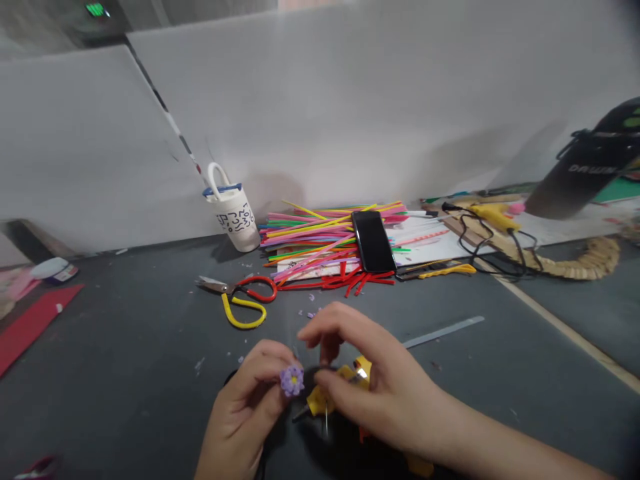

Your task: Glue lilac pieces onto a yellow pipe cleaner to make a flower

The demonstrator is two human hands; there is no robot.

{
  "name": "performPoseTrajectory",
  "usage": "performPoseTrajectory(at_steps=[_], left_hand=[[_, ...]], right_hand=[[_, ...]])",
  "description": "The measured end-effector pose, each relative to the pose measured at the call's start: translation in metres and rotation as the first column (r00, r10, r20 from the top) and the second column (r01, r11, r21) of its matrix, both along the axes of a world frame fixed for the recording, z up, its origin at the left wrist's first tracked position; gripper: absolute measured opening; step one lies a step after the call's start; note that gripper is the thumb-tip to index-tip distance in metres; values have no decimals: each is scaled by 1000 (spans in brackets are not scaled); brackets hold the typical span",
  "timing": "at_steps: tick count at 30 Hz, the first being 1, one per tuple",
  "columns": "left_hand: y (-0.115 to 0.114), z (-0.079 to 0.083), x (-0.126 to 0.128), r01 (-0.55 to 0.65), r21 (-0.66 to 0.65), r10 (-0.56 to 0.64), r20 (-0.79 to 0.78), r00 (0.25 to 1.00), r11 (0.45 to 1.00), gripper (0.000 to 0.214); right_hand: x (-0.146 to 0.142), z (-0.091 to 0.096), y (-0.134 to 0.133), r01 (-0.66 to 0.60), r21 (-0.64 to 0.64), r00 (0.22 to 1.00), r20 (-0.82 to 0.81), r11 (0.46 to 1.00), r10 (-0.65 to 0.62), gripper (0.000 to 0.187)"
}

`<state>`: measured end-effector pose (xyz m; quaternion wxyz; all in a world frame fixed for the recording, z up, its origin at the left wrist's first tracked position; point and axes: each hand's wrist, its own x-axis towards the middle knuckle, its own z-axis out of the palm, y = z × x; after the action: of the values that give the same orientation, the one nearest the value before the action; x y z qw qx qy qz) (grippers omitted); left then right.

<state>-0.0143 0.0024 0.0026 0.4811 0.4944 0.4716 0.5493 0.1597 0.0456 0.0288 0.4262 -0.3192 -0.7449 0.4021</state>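
Between the thumb and fingers of my left hand (pixel 247 407) is a small purple flower (pixel 291 381) with a yellow centre, facing up toward me. My right hand (pixel 373 373) hovers just to the right of the flower, its fingers curved and thumb apart, and nothing shows in its grasp. Partly hidden below that hand lies a yellow glue gun (pixel 316 402) with a dark nozzle pointing left. Scissors (pixel 230 288) with one red and one yellow handle lie open beyond my left hand. Small purple scraps (pixel 311 315) are scattered near them.
Colourful pipe cleaners (pixel 310 233) are heaped at the back, with a black phone (pixel 374 241) on top. A white cup (pixel 236 217) stands left of them. A dark bottle (pixel 583 163), black cable (pixel 480 250) and grey strip (pixel 445 332) are right; red sheet (pixel 35 323) left.
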Motion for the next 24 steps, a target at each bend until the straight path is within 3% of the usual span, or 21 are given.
performPoseTrajectory(at_steps=[6,10,14,24], left_hand=[[-4,0,-2,27,35,-28,20,999,999,8],[-4,1,-3,119,-30,-118,35,992,992,14],[-6,-1,0,106,-33,-103,84,991,994,12],[-9,2,11,98,-319,-20,239,971,943,23]], right_hand=[[0,8,-6,-161,86,987,24,983,160,39],[1,11,-7,-176,86,984,42,981,173,35],[3,12,-7,-186,94,981,68,978,180,32],[1,10,-10,-151,134,985,102,979,138,33]])
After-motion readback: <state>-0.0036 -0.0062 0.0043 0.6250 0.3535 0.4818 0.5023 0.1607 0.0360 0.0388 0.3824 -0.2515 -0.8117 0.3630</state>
